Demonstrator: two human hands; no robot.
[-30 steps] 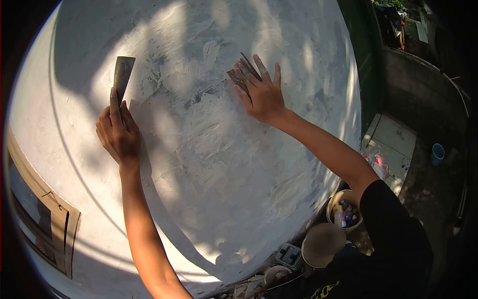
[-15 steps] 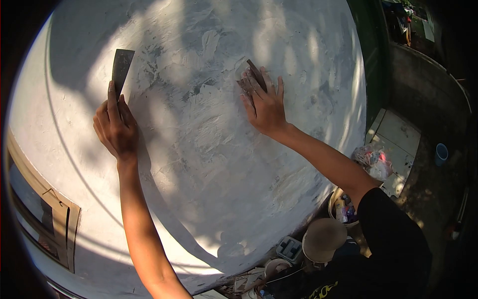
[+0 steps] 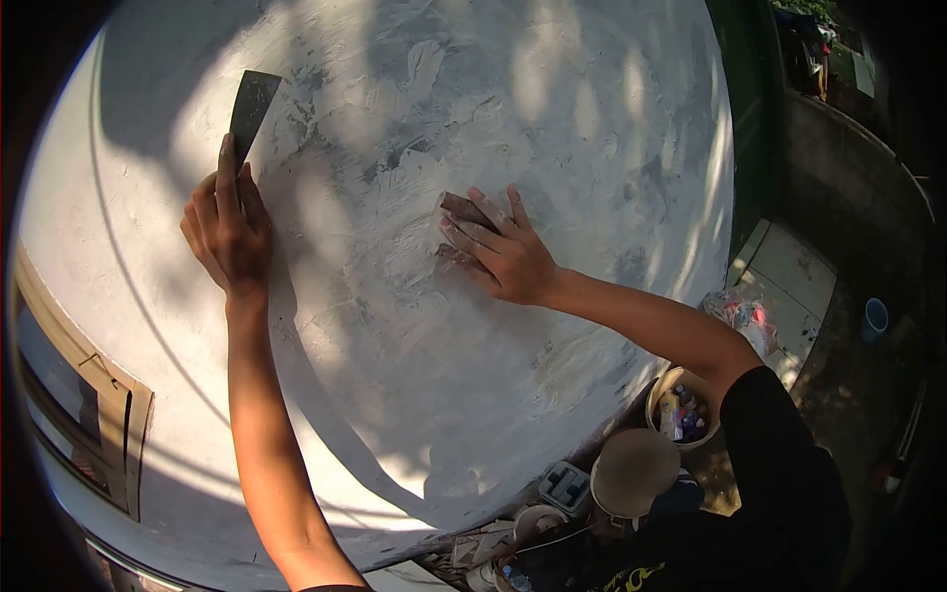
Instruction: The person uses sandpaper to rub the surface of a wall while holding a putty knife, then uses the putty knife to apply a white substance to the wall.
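My left hand (image 3: 229, 229) is closed round a putty knife (image 3: 254, 107), its dark, wide blade pointing up against the white wall (image 3: 385, 326). The index finger lies along the blade; the handle is hidden in my grip. Pressed to the wall's middle, my right hand (image 3: 505, 252) holds a folded sheet of brown sandpaper (image 3: 464, 212) under its fingers. Dust whitens those fingertips. The plaster around both hands is rough, with grey patches and raised trowel marks.
At lower left is a wooden window frame (image 3: 123, 424). Below my right arm stand a bucket of bottles (image 3: 681, 414), a round-topped container (image 3: 636, 472) and a grey toolbox (image 3: 565, 487). A plastic bag (image 3: 745, 316) and a blue cup (image 3: 875, 318) are at right.
My right hand has slid down and left across the wall with the sandpaper, turning to point more leftward. The putty knife in my left hand sits slightly higher in view.
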